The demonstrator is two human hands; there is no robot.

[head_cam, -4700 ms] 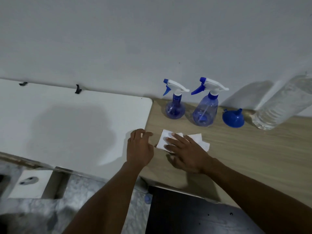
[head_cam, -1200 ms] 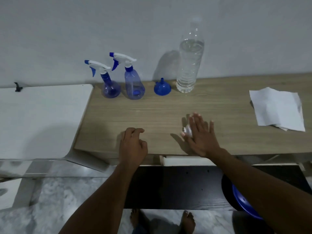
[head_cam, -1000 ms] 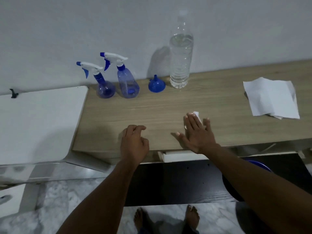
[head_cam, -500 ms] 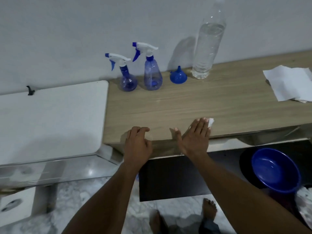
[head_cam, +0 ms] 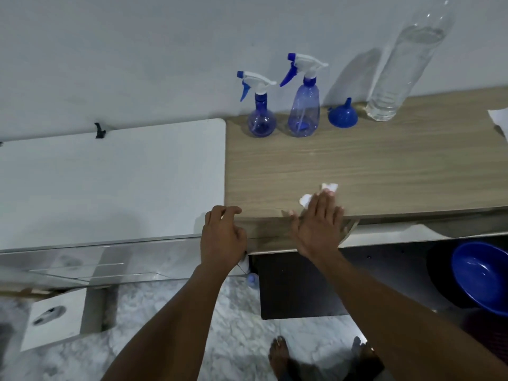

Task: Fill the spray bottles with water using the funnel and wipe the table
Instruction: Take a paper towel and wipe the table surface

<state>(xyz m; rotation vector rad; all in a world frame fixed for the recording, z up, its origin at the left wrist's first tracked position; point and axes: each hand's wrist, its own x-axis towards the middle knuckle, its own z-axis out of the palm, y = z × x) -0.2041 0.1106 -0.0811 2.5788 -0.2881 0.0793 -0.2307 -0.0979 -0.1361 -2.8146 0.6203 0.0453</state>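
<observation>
Right hand [head_cam: 316, 229], flat and unclenched, pressed the tissue [head_cam: 330, 186] onto the table [head_cam: 384, 166] to wipe it. Left hand [head_cam: 222, 237], loosely curled and empty, rested beside it, probably bracing. Bottles [head_cam: 303, 111] stood clear beyond.

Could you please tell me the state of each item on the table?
Round blue plastic spray bottle: upright, trigger cap on.
Tall blue plastic spray bottle: upright, trigger cap on.
Blue plastic funnel: inverted, spout up.
Clear plastic water bottle: upright, mostly full.
White crumpled tissue: pressed under right hand.
</observation>
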